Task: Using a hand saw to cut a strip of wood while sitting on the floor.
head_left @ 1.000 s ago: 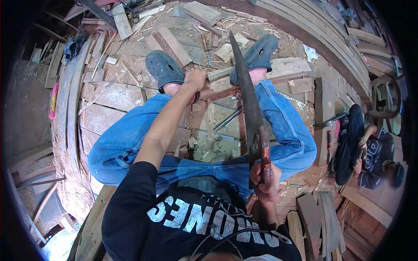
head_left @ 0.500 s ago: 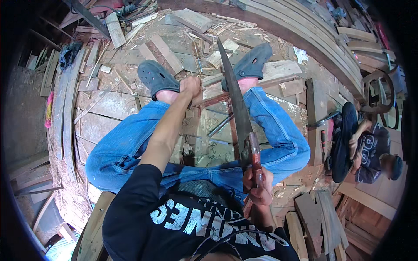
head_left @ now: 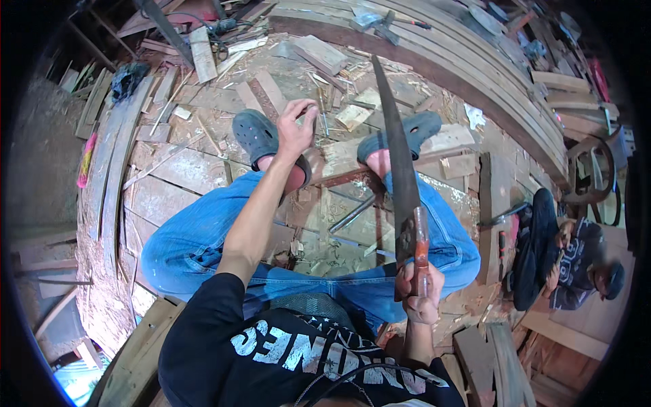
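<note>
- The handsaw [head_left: 401,156] rose between the shoes, its long axis near to far, tip pointing far and slightly left.
- Its blade partly hid the right shoe [head_left: 423,127].
- The right hand [head_left: 420,295] closed firmly round its handle [head_left: 421,234].
- The left hand [head_left: 296,129], beside the left shoe [head_left: 253,133], had half-curled fingers; any hold was unclear.
</note>
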Demonstrator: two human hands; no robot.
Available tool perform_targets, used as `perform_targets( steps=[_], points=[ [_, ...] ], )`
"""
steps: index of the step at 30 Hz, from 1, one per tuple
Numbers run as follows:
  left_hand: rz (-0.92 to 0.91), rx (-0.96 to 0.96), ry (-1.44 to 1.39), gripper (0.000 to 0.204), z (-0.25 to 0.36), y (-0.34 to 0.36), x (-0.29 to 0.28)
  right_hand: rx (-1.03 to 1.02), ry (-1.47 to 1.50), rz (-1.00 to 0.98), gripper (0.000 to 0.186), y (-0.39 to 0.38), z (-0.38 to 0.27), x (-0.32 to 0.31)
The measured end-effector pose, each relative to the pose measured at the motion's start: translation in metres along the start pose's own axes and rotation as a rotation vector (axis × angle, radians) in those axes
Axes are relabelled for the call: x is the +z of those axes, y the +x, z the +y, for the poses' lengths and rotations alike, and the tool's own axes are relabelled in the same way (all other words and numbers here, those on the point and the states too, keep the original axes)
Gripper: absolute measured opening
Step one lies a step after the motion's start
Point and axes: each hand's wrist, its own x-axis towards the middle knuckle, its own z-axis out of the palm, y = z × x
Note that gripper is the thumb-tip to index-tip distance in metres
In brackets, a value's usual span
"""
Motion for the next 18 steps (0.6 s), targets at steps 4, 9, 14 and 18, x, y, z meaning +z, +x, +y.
perform_targets(
  steps=[4,9,14,18],
  points=[
    [-0.017,0.077,-0.095,0.022,0.043,0.001,-0.011,-0.045,0.039,-0.05,0.037,0.004,-0.009,0.005],
    [0.011,-0.072,-0.624,0.043,0.097,-0.006,-0.015,-0.09,0.01,-0.088,0.035,0.0,-0.016,0.019],
    [-0.03,-0.163,-0.713,0.05,0.113,-0.007,-0.019,-0.154,-0.308,-0.16,0.036,-0.007,-0.026,0.012],
    [-0.127,-0.259,-0.647,0.053,0.09,-0.003,-0.018,-0.208,-0.407,-0.24,0.041,-0.003,-0.026,0.001]
  ],
)
